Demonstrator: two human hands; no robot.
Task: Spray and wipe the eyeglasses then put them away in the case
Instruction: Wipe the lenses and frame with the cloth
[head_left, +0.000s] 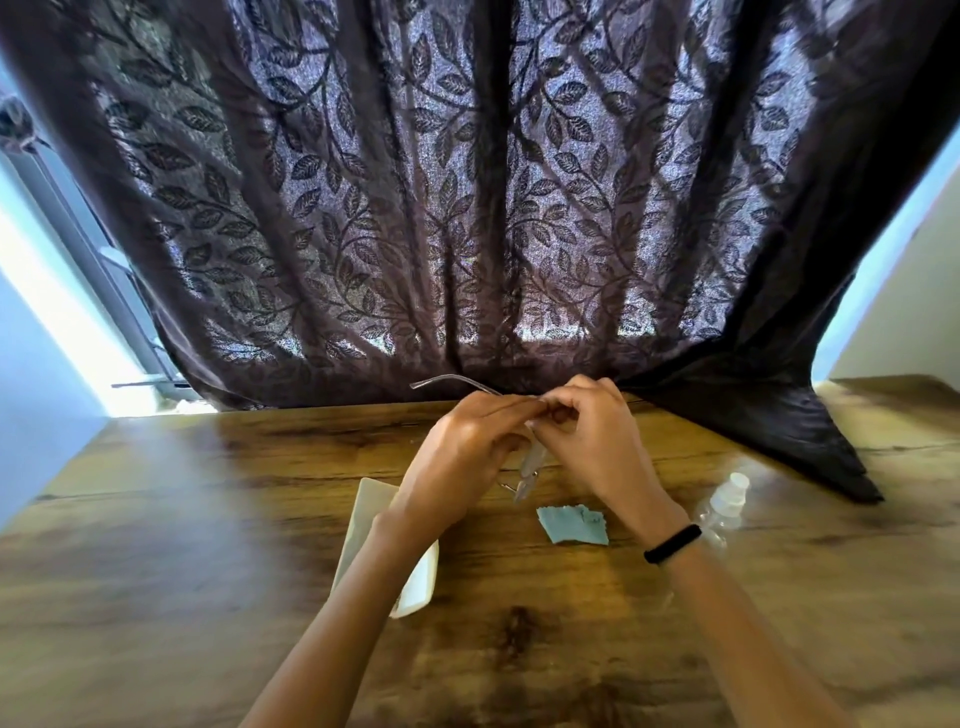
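Note:
Thin-framed eyeglasses (531, 465) hang between both hands above the wooden table (208, 519). My left hand (460, 452) and my right hand (597, 436) both pinch the frame near its top, and one temple arm sticks out to the left over my left hand. The lenses dangle below the fingers, partly hidden. A small light blue cloth (571, 525) lies on the table just under the glasses. A white open case (371, 506) rests beneath my left forearm, mostly covered by it. A clear spray bottle (724, 506) lies on its side to the right of my right wrist.
A dark leaf-patterned curtain (467, 208) hangs behind the table, and its hem drapes onto the tabletop at the right (810, 441). A black band (672, 543) circles my right wrist. Bright window light comes in at the far left.

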